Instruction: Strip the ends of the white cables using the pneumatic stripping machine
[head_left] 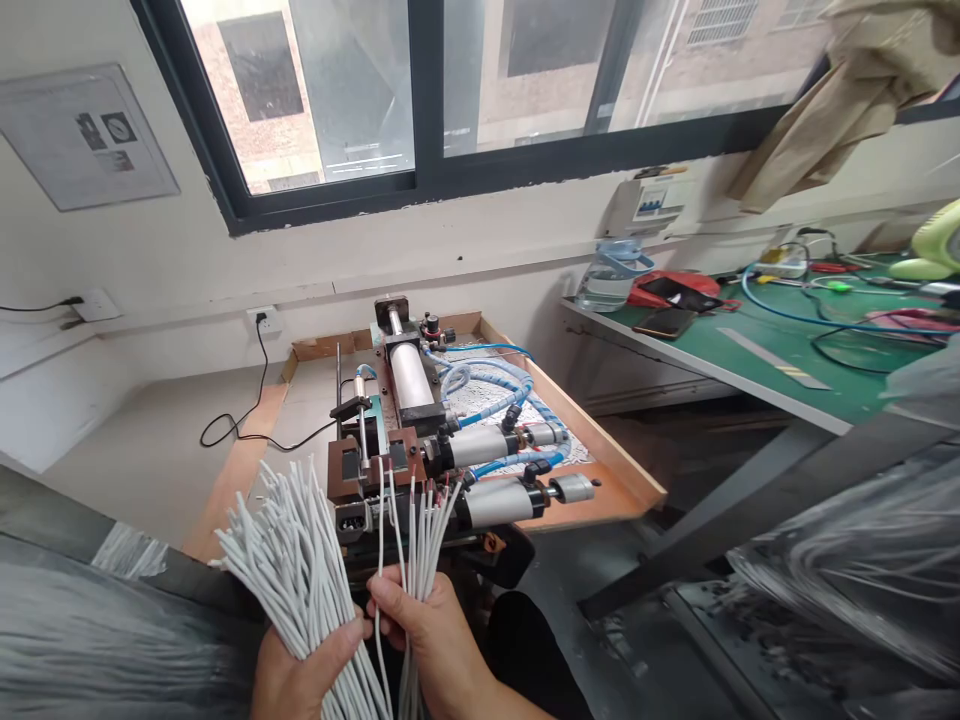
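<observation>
My left hand (309,668) is closed around a thick bundle of white cables (289,560), whose cut ends fan out toward the upper left. My right hand (427,630) grips a smaller bunch of white cables (424,535); several of these show reddish tips. One single cable (380,545) stands a little apart, near my right thumb and fingertips. Just beyond both hands sits a pneumatic machine (375,465) with silver cylinders, a brown metal block and blue air hoses (517,385). The bunches' lower ends run out of the picture.
A wooden-edged board (592,460) carries the machine. To the right, a green-topped table (750,350) holds a water jug (606,275), a phone (665,322) and cords. Plastic-wrapped cable bundles lie at lower left (112,630) and lower right (847,570). A black cord (259,430) crosses the left side.
</observation>
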